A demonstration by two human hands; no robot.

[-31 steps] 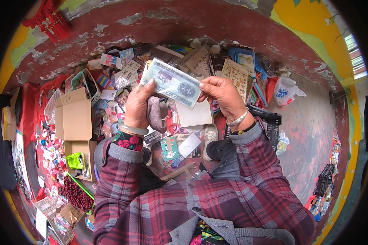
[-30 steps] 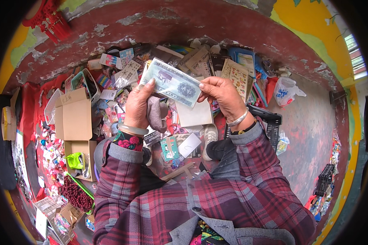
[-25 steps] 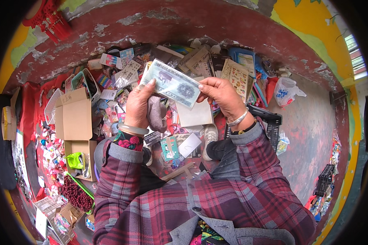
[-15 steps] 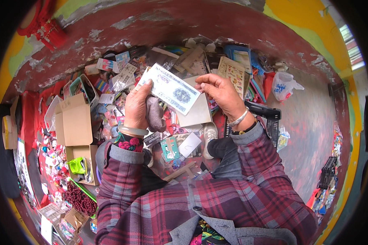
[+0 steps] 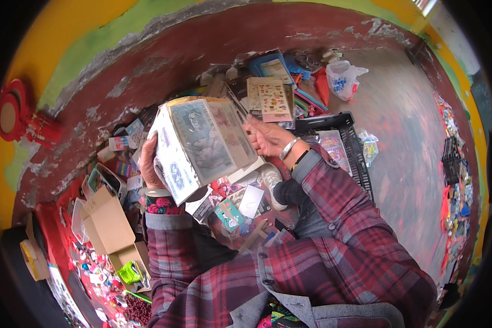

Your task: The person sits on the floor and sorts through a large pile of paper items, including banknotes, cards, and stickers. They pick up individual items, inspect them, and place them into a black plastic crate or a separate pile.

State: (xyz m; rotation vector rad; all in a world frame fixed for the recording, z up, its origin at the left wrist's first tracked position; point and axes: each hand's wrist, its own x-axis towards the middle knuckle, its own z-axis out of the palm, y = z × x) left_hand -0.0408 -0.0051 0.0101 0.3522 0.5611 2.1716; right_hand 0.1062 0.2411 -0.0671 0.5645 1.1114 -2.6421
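My left hand (image 5: 149, 158) is closed round the left edge of an opened booklet (image 5: 210, 134), tilted above the pile. Its glossy face shows banknote-like designs, some under clear film. Along its left side a white sheet with a blue print (image 5: 176, 164) stands at an angle. My right hand (image 5: 273, 138), with a silver bangle at the wrist, is curled at the booklet's right edge. Its fingertips are partly hidden, so what they pinch is unclear. A grey cloth-like thing (image 5: 157, 168) shows slightly beside my left palm.
Beyond the booklet lie a sticker sheet (image 5: 273, 98) and a white plastic bag (image 5: 343, 79). A black crate (image 5: 357, 153) stands to the right. At left are an open cardboard box (image 5: 108, 218) and baskets. A green card (image 5: 229, 215) lies near my feet.
The white printed sheet has swung from flat to steeply tilted at left, and the clear-covered banknote designs now show. Both hands appear further left in the picture as the view has turned.
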